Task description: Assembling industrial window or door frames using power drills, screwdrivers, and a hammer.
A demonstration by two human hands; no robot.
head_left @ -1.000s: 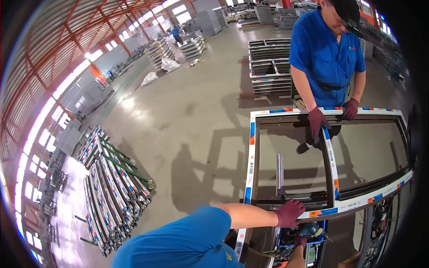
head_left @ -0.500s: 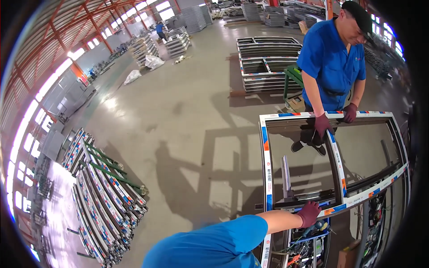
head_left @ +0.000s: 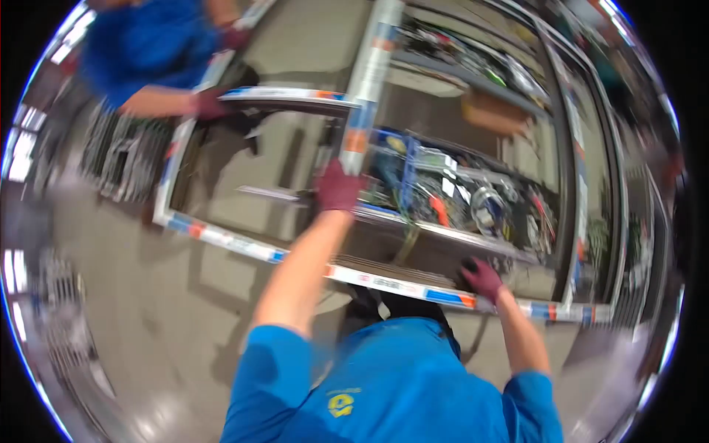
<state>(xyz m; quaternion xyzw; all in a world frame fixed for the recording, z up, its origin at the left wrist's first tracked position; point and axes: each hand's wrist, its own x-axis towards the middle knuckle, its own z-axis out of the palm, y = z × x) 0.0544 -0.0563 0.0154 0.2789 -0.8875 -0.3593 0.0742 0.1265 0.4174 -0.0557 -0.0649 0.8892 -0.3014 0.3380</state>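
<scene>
A large window frame [head_left: 377,280], white-faced with blue and orange film strips and dark inner edges, lies flat in front of me. My left hand [head_left: 340,188], in a dark red glove, is closed on its middle rail [head_left: 362,111], close to where a short crossbar [head_left: 284,94] joins. My right hand [head_left: 481,279], gloved alike, grips the near rail further right, fingers over the inner edge. Both hands are somewhat blurred. Across the frame, a co-worker's gloved hand [head_left: 210,103] holds the crossbar's far end, and their other hand [head_left: 236,35] touches the outer rail.
Below the frame openings sits a blue rack [head_left: 408,177] of tools and small parts, with an orange-handled item [head_left: 439,210] and a roll of tape or wire [head_left: 487,210]. A brown cardboard box [head_left: 496,111] lies beyond. Stacked frames [head_left: 122,159] stand on the floor at left.
My view has swung right and down over the frame. My right hand has come into sight on the near rail; my left stays on the frame. The co-worker now appears at upper left.
</scene>
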